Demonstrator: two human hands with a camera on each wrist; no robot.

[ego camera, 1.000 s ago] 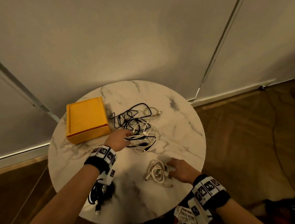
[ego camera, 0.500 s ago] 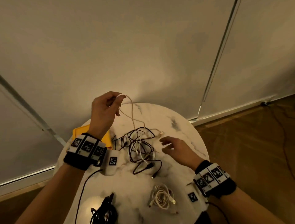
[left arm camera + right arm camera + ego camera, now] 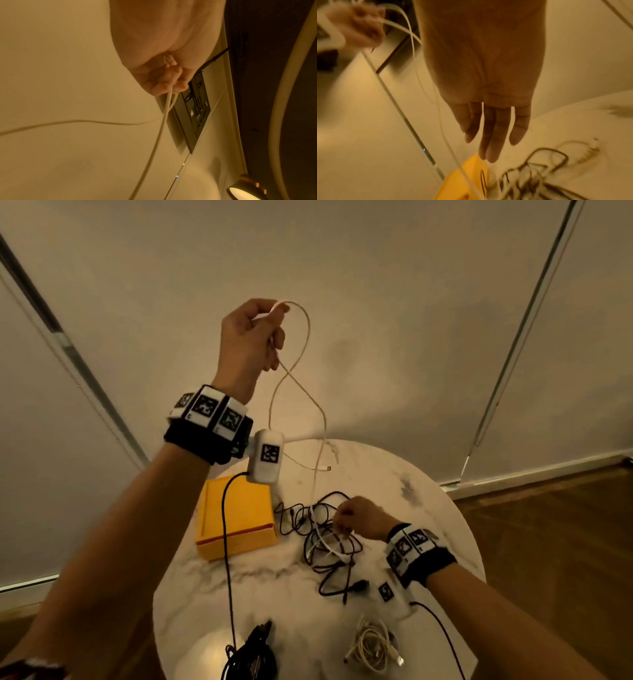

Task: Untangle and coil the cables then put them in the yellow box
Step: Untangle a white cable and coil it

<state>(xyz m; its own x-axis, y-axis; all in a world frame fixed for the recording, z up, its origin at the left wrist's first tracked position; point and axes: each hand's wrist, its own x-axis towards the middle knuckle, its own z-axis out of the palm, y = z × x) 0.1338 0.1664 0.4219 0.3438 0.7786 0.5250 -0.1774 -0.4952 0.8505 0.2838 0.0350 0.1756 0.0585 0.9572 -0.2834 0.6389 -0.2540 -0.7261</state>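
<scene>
Two hands work over a round marble desk [image 3: 428, 508] in the head view. The left hand [image 3: 250, 337] is raised high, fingers curled round a white cable [image 3: 305, 392] that loops down toward the desk. The right hand [image 3: 359, 517] is low over a tangle of black and white cables [image 3: 325, 535], its fingers reaching into it; whether they grip a strand I cannot tell. The yellow box [image 3: 236, 515] sits closed just left of the tangle. A coiled white cable [image 3: 373, 645] and a black bundle [image 3: 253, 655] lie at the near edge.

From the left wrist, the curled fingers [image 3: 164, 81] pinch the white cable [image 3: 163, 121], which hangs in two strands.

From the right wrist, the right hand [image 3: 488, 94] has straight, relaxed fingers [image 3: 494, 135] above the yellow box [image 3: 465, 180] and blurred tangle [image 3: 539, 175].
</scene>
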